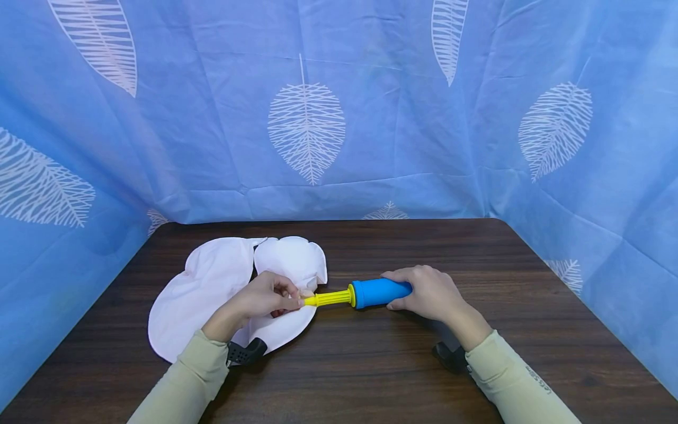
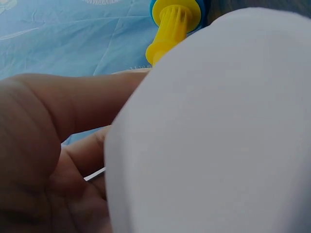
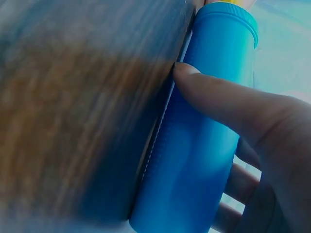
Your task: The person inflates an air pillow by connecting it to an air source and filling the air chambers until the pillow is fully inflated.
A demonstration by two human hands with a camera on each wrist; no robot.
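Dark wood-grain counter (image 1: 371,365), blue leaf-print cloth (image 1: 371,118) hung behind and to both sides. A flat white balloon (image 1: 212,282), uninflated, lies on the left half of the counter, lobes spread away from the person. Hand pump (image 1: 365,293) lies level across the centre, just right of the balloon: blue barrel to the right, yellow nozzle (image 1: 327,298) pointing left at the balloon's edge. Left hand (image 1: 262,299) comes in from lower left, forearm angled up and right, wrist resting over the white film; fingers curled together and pinching the balloon at the nozzle tip. The left wrist view shows the fingers (image 2: 63,126) folded close with white film bulging in front of them and the ribbed yellow nozzle (image 2: 172,26) just past them; whether the nozzle is inside the balloon's opening cannot be told. Right hand (image 1: 426,291) comes in from lower right, knuckles up, wrapped over the barrel's far end. Right wrist view: thumb (image 3: 218,99) laid across the blue barrel (image 3: 204,145), fingers curled under it, barrel lying against the counter. Both sleeves pale olive. The two hands are apart, with the pump's length between them.
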